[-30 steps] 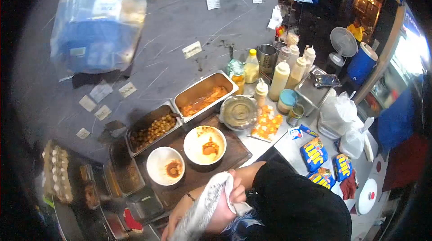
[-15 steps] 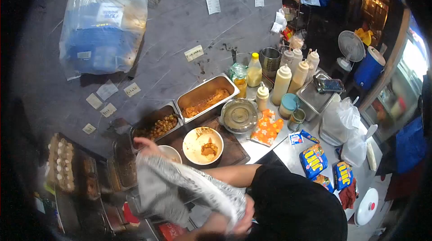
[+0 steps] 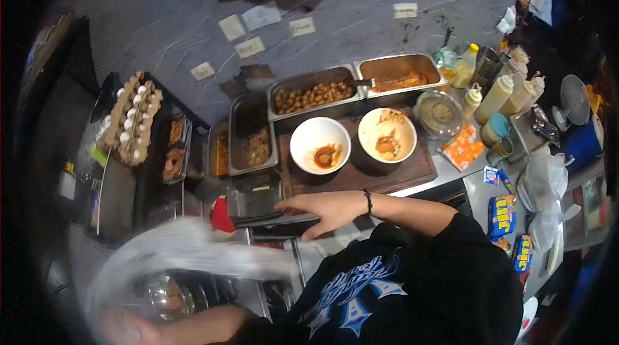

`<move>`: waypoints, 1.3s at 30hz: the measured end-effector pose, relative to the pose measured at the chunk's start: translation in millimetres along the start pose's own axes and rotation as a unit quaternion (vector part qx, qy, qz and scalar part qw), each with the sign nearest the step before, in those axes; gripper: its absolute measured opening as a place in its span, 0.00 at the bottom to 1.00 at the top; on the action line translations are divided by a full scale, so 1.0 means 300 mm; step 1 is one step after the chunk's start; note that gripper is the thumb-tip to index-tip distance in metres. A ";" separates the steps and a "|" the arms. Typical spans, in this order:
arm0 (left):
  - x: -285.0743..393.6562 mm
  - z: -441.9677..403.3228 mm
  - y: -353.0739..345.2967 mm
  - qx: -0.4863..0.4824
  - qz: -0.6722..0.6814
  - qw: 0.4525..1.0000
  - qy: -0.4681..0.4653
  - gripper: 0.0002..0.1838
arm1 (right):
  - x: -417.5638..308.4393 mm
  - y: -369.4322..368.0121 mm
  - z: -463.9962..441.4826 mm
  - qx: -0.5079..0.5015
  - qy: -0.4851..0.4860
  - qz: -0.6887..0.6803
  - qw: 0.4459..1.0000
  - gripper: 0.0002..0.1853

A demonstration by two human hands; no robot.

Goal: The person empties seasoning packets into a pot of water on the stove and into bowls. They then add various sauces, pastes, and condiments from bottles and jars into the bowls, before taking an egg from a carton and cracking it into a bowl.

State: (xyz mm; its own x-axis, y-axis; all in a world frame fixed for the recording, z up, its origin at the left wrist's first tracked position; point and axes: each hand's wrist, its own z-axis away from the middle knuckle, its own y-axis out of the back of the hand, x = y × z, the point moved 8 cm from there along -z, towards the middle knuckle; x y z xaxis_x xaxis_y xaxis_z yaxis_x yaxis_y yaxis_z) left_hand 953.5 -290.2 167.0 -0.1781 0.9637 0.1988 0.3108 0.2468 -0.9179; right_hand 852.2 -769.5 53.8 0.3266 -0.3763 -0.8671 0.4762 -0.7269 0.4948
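White fabric cloth (image 3: 177, 248) has swung near-left | blurred left hand (image 3: 126, 329): grip holding it | black-banded right hand (image 3: 330, 211): grip wide, empty | keep cloth low, off round white bowls (image 3: 320, 137)

- Black T-shirt (image 3: 445, 280), its right sleeve (image 3: 469, 234) short and plain
- Flowing blue script (image 3: 351, 278) printed on the front
- Near and right of the script, bigger angular letters (image 3: 354, 319), A-like, white and blue
- Thin dark bracelet (image 3: 368, 204) at the right hand's (image 3: 325, 211) wrist
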 end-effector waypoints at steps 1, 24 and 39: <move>0.080 0.006 -0.015 -0.004 -0.052 0.997 -0.065 0.24 | -0.005 -0.004 -0.009 0.047 -0.005 0.010 0.999 0.40; -1.779 0.854 -0.136 -0.740 -0.479 0.454 0.126 0.13 | 0.468 0.661 1.606 0.758 -0.261 0.302 0.516 0.40; -2.271 1.121 -0.085 -0.606 -0.578 0.531 0.128 0.09 | 0.812 1.081 1.270 0.593 -0.219 0.240 0.737 0.34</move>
State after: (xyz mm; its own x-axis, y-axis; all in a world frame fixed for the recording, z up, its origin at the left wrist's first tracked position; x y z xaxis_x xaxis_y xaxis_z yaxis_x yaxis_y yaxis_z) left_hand 753.0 -987.1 -60.5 -0.8190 0.0404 0.5723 0.5327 0.4238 0.7325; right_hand 775.2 -1315.7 -19.2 -0.1930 -0.7138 -0.6733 -0.7412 -0.3435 0.5767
